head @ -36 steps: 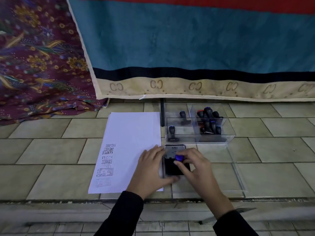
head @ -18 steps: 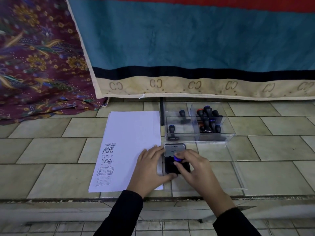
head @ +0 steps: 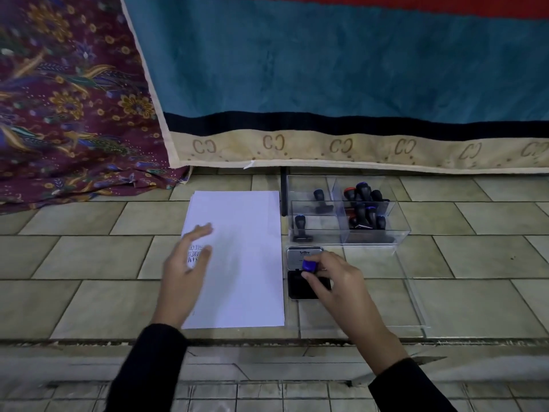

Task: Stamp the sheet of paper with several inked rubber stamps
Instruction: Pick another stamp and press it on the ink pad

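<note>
I am looking down at a tiled floor. A white sheet of paper lies at the centre of my view, its long side running from 12 to 6 o'clock. My left hand is over the paper's 9 o'clock edge, fingers spread and released, grasping nothing; it is blurred, and it partly covers a few dark stamped words. I cannot tell whether it touches the sheet.

Just beside the paper at 3 o'clock lies an open ink pad, its lid flipped toward 12 o'clock. My right hand is clenched around a rubber stamp with a blue-topped handle, held on the pad's dark surface.

At 12 o'clock from the pad stands a clear plastic organiser with compartments. Its left compartments each hold one upright stamp; the right one holds a cluster of black-handled stamps.

Beyond, at 12 o'clock, hangs a teal blanket with a beige border, and at 10 o'clock a maroon floral cloth.
</note>
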Available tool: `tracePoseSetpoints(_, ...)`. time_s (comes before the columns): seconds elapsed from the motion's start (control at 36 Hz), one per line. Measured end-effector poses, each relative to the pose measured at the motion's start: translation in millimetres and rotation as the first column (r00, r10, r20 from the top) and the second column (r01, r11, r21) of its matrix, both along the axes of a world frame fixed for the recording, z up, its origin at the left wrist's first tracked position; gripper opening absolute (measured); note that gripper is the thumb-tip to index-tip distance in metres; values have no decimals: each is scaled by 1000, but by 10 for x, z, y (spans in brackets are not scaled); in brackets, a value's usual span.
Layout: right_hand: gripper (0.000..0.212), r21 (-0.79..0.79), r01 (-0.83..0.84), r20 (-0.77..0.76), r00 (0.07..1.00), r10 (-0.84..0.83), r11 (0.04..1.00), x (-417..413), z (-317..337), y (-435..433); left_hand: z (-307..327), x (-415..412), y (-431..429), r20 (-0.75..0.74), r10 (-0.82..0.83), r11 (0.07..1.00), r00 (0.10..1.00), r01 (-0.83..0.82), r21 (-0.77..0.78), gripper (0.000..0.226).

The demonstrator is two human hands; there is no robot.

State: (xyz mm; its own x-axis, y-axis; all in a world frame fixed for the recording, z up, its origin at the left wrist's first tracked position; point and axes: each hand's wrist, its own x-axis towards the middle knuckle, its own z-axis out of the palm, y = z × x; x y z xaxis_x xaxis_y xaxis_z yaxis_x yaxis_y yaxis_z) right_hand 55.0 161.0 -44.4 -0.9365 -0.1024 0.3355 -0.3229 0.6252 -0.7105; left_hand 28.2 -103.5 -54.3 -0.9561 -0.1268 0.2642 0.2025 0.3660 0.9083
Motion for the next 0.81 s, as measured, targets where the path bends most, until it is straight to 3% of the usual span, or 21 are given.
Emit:
tracePoseSetpoints(0.08, 23, -138, -16, 1, 1000, 16, 990, 45, 61, -178, -145, -5, -453, 77, 95, 993, 993, -88, -85, 30)
tracePoseSetpoints(0.14, 24, -204, -79, 23, 996, 86, 976, 82, 93, -377, -283, -22, -691, 130, 158, 962, 979, -123, -244, 28)
tracePoseSetpoints(0.22, 20, -215, -218, 23, 973, 228, 952, 141, 95, -720, -427, -55, -838, 115, 213, 857, 970, -129, -500, 30)
tracePoseSetpoints(0.31, 19, -161, -329, 34, 940, 339, 930, 178, 62, -1014, -463, -49, -811, 94, 251, 776, 963, -142, -615, 42)
tracePoseSetpoints(0.5, 15, -77, -401, 134, 903, 408, 913, 149, -9, -1340, -480, -58, -779, 73, 271, 739, 960, -158, -654, 44)
tracePoseSetpoints(0.64, 16, -39, -414, 148, 898, 415, 909, 155, -58, -1399, -507, -68, -780, 53, 276, 728, 960, -172, -664, 27)
tracePoseSetpoints(0.81, 15, 17, -428, 150, 894, 421, 903, 172, -117, -1410, -512, -81, -784, 48, 275, 727, 960, -175, -664, 27)
